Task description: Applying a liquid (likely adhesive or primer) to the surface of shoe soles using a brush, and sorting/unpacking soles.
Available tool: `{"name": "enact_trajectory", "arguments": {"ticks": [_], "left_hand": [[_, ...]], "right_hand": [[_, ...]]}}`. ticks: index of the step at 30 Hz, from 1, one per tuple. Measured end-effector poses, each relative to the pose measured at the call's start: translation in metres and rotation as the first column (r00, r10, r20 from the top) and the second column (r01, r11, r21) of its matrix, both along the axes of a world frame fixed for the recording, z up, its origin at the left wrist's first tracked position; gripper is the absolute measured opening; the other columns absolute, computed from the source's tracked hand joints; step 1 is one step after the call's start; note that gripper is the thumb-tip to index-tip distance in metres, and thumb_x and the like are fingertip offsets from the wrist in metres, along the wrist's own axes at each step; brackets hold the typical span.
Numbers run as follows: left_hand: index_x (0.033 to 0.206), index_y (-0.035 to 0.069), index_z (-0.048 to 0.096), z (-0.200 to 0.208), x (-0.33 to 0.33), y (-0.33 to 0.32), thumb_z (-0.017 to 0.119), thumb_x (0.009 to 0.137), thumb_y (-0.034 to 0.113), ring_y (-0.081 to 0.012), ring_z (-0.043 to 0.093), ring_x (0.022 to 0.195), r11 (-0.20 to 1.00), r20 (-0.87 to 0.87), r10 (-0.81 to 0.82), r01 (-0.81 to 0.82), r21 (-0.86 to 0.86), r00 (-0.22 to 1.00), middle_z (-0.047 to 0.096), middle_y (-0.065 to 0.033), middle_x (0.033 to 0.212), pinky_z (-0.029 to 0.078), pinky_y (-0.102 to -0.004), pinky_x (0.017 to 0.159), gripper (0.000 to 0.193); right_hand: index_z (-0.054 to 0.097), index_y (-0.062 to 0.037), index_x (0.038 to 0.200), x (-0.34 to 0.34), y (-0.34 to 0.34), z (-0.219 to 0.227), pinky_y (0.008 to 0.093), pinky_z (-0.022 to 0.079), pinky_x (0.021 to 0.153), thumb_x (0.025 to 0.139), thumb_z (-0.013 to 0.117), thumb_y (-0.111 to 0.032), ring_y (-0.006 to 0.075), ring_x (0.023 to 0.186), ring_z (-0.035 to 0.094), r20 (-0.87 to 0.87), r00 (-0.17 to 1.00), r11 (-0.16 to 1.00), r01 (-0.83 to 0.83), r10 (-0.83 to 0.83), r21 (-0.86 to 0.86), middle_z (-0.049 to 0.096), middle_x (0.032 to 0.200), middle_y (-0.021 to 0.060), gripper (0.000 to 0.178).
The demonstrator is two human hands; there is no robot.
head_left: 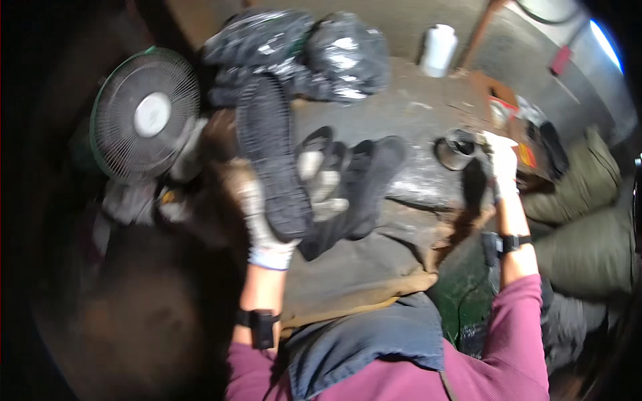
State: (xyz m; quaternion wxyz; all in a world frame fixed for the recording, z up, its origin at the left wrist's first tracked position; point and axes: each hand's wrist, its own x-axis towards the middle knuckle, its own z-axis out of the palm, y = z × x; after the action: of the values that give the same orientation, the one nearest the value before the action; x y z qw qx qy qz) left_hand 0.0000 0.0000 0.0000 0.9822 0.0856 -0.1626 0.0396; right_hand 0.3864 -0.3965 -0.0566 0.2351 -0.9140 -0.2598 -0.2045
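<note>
My left hand [259, 210], in a pale work glove, grips several black shoe soles above the work surface. One long sole [267, 140] with a ridged face stands on end across the palm. More soles [380, 180] fan out to its right, and light gloved fingertips show between them. At the right, my right hand [503, 160], also gloved, is closed beside a small metal can [457, 150]. Something small and pale pokes out at its fingertips, too blurred to name. The can stands upright on the dark, worn work surface [428, 175].
A green-rimmed fan [152, 115] stands at the left. Black plastic bags [348, 57] are heaped at the back, left of a white plastic bottle [439, 51]. An orange-brown box [498, 93] with odds and ends sits beyond my right hand. Olive sacks [588, 247] bulge at the right.
</note>
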Motion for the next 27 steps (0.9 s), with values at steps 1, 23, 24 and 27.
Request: {"name": "enact_trajectory", "arguments": {"ticks": [1,23,24,27], "left_hand": [[0.168,0.010,0.031,0.006,0.010,-0.026,0.068,0.097,0.061,-0.0492,0.035,0.154,0.995,-0.022,-0.054,0.056,0.088,0.998,0.032,-0.0174,0.173,0.026,-0.0772,0.121,0.094],[0.165,0.007,0.034,-0.014,0.014,-0.067,0.050,0.104,0.067,-0.0587,0.056,0.132,0.955,-0.370,-0.230,0.283,0.093,0.900,0.043,-0.0202,0.165,0.046,-0.0809,0.103,0.088],[0.165,0.006,0.034,-0.017,0.010,-0.062,0.050,0.104,0.068,-0.0600,0.056,0.132,0.945,-0.377,-0.276,0.321,0.063,0.884,0.042,-0.0210,0.166,0.046,-0.0819,0.102,0.088],[0.164,0.004,0.035,-0.017,0.000,-0.060,0.047,0.104,0.070,-0.0624,0.055,0.131,0.950,-0.434,-0.256,0.308,0.054,0.864,0.048,-0.0269,0.160,0.044,-0.0834,0.102,0.090]], "right_hand": [[0.076,-0.0036,0.112,0.035,-0.071,-0.033,0.0344,0.053,0.093,0.102,0.067,-0.032,0.0196,0.102,0.068,-0.196,0.967,0.806,-0.017,0.165,0.592,0.076,0.108,0.0090,0.031],[0.076,-0.0006,0.119,-0.133,0.177,0.082,0.0311,0.055,0.093,0.103,0.066,-0.019,0.0178,0.103,0.072,-0.071,0.954,0.688,-0.158,0.292,0.708,0.078,0.113,0.0084,0.026],[0.076,-0.0006,0.120,-0.139,0.183,0.082,0.0311,0.055,0.093,0.103,0.065,-0.017,0.0175,0.103,0.072,-0.081,0.940,0.683,-0.180,0.331,0.708,0.078,0.113,0.0084,0.026],[0.076,-0.0011,0.119,-0.170,0.193,0.085,0.0299,0.055,0.092,0.102,0.067,-0.016,0.0165,0.100,0.072,-0.109,0.887,0.623,-0.223,0.449,0.750,0.079,0.111,0.0076,0.025]]}}
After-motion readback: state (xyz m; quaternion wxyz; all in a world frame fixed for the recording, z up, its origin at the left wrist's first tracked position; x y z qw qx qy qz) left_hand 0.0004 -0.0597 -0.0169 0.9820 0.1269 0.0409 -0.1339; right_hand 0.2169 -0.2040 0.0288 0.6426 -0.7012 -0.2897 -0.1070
